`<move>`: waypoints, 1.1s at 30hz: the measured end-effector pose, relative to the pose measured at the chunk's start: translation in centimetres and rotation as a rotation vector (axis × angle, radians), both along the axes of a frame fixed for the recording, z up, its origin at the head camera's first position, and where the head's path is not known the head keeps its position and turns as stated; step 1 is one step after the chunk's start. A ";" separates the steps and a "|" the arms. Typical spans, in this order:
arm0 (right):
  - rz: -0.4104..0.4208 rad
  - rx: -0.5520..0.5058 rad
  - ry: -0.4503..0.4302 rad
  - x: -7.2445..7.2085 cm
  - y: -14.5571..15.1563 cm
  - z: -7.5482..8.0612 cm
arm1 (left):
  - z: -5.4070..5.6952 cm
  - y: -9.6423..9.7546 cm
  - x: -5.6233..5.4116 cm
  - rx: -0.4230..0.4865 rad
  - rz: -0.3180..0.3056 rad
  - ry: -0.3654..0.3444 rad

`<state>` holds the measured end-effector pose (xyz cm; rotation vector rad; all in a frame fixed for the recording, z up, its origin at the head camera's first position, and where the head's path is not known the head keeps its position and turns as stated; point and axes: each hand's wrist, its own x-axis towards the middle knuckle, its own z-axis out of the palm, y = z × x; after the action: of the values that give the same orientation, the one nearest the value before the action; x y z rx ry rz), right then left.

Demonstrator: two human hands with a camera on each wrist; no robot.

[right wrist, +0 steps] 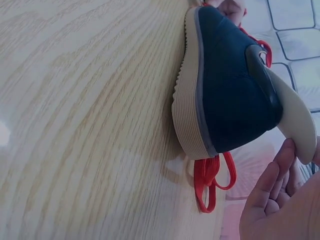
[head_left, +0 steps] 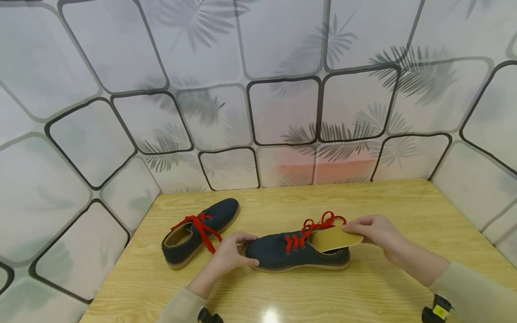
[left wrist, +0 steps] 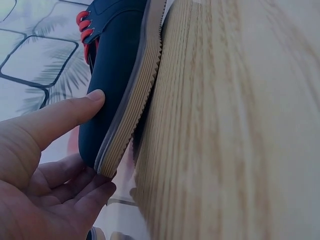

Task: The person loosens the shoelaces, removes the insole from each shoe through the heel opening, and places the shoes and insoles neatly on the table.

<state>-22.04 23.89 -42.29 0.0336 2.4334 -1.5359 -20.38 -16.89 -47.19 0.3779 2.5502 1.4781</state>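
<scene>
A navy shoe (head_left: 274,251) with red laces (head_left: 296,241) lies sideways across the table, its toe to the left. My left hand (head_left: 233,255) holds the toe between thumb and fingers; in the left wrist view the thumb (left wrist: 92,100) presses on the upper and the fingers curl by the sole's front. My right hand (head_left: 373,229) pinches the heel end of a tan insole (head_left: 329,238). The insole's front part is hidden inside the shoe, while its back end sticks out over the heel, as the pale underside (right wrist: 297,122) in the right wrist view shows.
A second navy shoe (head_left: 220,213) with a tied red lace rests at the back left, angled away. Beneath both is a wood-grain table (head_left: 404,202). Patterned curtain-like walls (head_left: 282,112) rise along the back and sides.
</scene>
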 end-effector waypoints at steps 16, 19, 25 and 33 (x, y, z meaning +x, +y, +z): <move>0.024 -0.029 -0.014 0.0 1.6 0.2 | 0.0 -0.1 -0.1 0.006 0.005 -0.022; 0.032 -0.029 -0.020 -0.1 2.0 0.3 | 0.0 -0.1 -0.1 0.012 0.006 -0.029; 0.038 -0.015 -0.032 -0.1 2.8 0.5 | 0.0 -0.2 -0.1 0.024 -0.001 -0.030; 0.034 -0.026 -0.029 0.0 3.5 0.8 | -0.1 -0.2 -0.1 0.022 0.000 -0.030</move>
<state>-22.01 27.44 -41.52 0.0088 2.3792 -1.5418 -20.52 -17.09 -47.25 0.3560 2.5126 1.5015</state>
